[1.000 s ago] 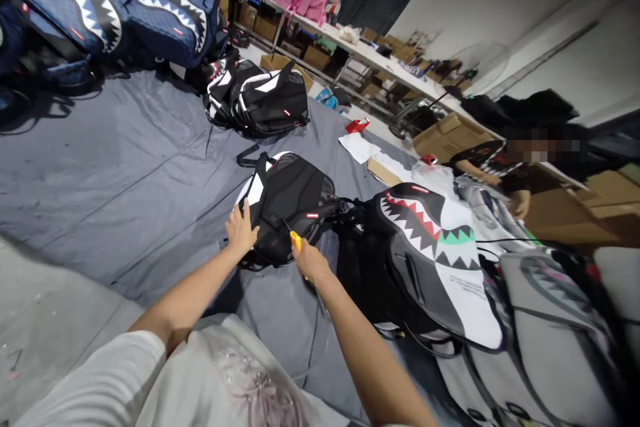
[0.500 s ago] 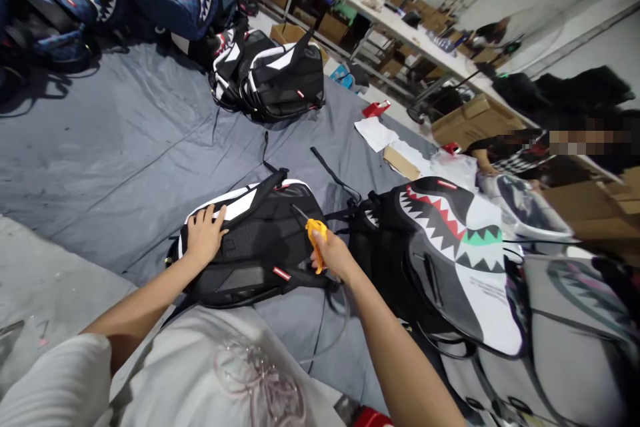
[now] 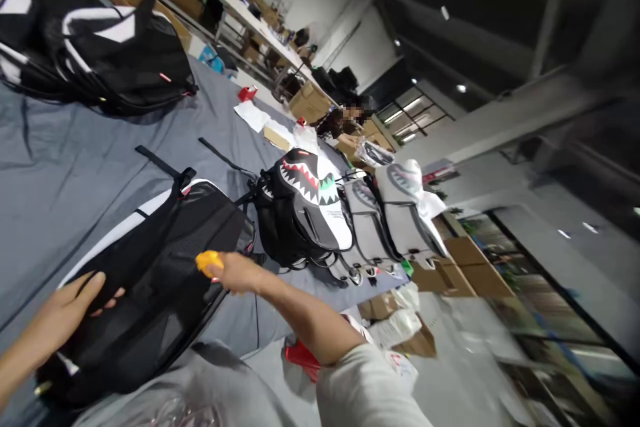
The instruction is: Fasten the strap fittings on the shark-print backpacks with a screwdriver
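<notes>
A black backpack (image 3: 145, 280) with white trim lies in front of me on the grey cloth. My left hand (image 3: 67, 313) has its thumb and fingers closed around the pack's wide black strap (image 3: 145, 233) at the left. Over the right part of the same pack, my right hand (image 3: 235, 272) grips an orange air blow gun (image 3: 209, 263). Its nozzle cannot be made out now against the dark fabric. Just beyond the right hand stands a black, grey and white backpack (image 3: 305, 213) with a red and green shark-mouth print.
More black-and-white backpacks (image 3: 130, 60) lie at the far left. Grey backpacks (image 3: 367, 213) stand in a row to the right. White papers (image 3: 251, 115) and a red box (image 3: 247, 93) lie along the far edge. A co-worker (image 3: 333, 123) is behind, near cardboard boxes (image 3: 310, 101).
My view has swung to the right, so everything sits further left. The left hand has gone from lying flat on the pack to gripping its strap. The right hand still holds the blow gun.
</notes>
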### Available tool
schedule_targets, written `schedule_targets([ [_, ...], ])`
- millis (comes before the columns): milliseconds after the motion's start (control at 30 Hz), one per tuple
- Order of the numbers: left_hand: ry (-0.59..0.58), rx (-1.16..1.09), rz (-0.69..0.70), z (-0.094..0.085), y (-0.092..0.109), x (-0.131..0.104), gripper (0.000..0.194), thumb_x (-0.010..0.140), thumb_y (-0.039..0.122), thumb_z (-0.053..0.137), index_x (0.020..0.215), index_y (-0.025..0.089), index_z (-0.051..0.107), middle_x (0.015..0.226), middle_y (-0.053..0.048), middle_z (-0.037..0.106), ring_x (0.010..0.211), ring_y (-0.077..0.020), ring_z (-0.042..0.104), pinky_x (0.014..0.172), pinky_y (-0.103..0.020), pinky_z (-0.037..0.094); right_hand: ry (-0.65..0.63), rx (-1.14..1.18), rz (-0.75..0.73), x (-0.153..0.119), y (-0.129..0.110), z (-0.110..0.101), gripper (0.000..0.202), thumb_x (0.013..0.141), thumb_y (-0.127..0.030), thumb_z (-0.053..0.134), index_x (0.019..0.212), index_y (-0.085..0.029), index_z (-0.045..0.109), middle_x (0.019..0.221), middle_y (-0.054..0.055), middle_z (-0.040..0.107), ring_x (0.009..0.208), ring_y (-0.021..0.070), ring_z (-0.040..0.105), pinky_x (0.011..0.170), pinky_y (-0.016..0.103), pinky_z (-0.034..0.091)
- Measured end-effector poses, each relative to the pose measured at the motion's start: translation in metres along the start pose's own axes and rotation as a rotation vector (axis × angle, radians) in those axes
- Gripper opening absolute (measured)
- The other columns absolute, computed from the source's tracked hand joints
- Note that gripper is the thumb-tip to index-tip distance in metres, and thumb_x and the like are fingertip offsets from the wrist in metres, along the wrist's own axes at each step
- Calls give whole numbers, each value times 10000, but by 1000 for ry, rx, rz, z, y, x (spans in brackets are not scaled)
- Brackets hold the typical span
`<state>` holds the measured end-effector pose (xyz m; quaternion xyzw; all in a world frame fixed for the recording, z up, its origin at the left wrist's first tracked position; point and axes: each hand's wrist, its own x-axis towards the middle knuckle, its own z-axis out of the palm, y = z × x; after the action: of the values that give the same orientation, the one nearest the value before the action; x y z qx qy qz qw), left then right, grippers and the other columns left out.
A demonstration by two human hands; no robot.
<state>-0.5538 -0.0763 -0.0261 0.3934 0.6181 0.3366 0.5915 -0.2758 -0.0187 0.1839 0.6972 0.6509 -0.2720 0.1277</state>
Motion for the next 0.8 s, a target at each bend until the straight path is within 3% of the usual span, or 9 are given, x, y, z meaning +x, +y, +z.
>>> schedule_targets([
  [67, -132, -226, -160, 8, 6, 7, 390, 899, 623, 378, 842, 341, 641, 822, 138, 766, 845, -192, 714, 863, -397, 607, 16, 41, 14, 4, 4, 2, 442, 960, -537, 454, 1178, -186, 613, 794, 24, 705, 657, 175, 658, 599, 251, 511],
  [167, -133, -449, -297, 19, 22, 5, 363, 907, 540, 463, 872, 233, 654, 870, -30, 780, 766, -182, 726, 734, -325, 627, 123, 45, 49, 0, 13, 3, 437, 1002, -460, 372, 1219, -138, 572, 826, 71, 697, 667, 181, 654, 596, 259, 507],
  [300, -149, -501, -270, 18, 40, 6, 377, 898, 518, 548, 932, 149, 622, 859, -135, 755, 639, -176, 700, 593, -294, 593, -239, 234, -188, -8, 24, 5, 401, 934, -529, 501, 1067, -176, 640, 560, -25, 571, 432, 125, 517, 431, 218, 427],
  [400, -92, -216, -168, 18, 44, 6, 445, 983, 494, 368, 1025, 122, 610, 869, -157, 731, 657, -182, 686, 623, -325, 584, -7, 391, -183, -9, 18, 2, 399, 961, -515, 450, 1068, -163, 604, 487, -62, 479, 356, 102, 430, 353, 194, 354],
  [500, 35, -9, -82, 38, 44, -4, 423, 995, 402, 350, 1276, 157, 550, 1020, -154, 687, 805, -218, 679, 724, -380, 572, -137, 376, -224, -14, 5, -5, 336, 972, -435, 476, 1140, -160, 572, 506, -65, 504, 362, 88, 447, 363, 169, 344],
  [567, 150, 230, 37, 60, 43, -14, 447, 962, 321, 438, 1402, 256, 485, 1213, -153, 601, 1010, -267, 634, 851, -434, 534, -110, 307, -201, -18, 3, -10, 329, 969, -428, 494, 1134, -159, 588, 509, -61, 509, 364, 85, 457, 371, 167, 330],
  [633, 258, 623, 201, 79, 42, -23, 540, 930, 278, 501, 1460, 352, 426, 1361, -155, 486, 1164, -328, 543, 932, -500, 479, 67, 247, -129, -21, 11, -15, 343, 956, -456, 520, 1092, -155, 613, 493, -60, 495, 353, 92, 452, 370, 180, 317],
  [700, 292, 955, 313, 88, 42, -29, 579, 925, 310, 522, 1485, 368, 389, 1439, -182, 408, 1221, -381, 482, 930, -549, 459, 22, 212, -119, -25, 26, -19, 352, 938, -469, 552, 1087, -158, 628, 490, -53, 510, 354, 106, 466, 387, 196, 335],
  [800, 299, 1067, 394, 88, 48, -41, 530, 953, 362, 475, 1478, 315, 420, 1531, -201, 318, 1351, -416, 357, 974, -570, 418, -25, 67, -65, -31, 55, -27, 387, 962, -469, 518, 1154, -150, 622, 574, -2, 604, 445, 142, 556, 492, 229, 419],
])
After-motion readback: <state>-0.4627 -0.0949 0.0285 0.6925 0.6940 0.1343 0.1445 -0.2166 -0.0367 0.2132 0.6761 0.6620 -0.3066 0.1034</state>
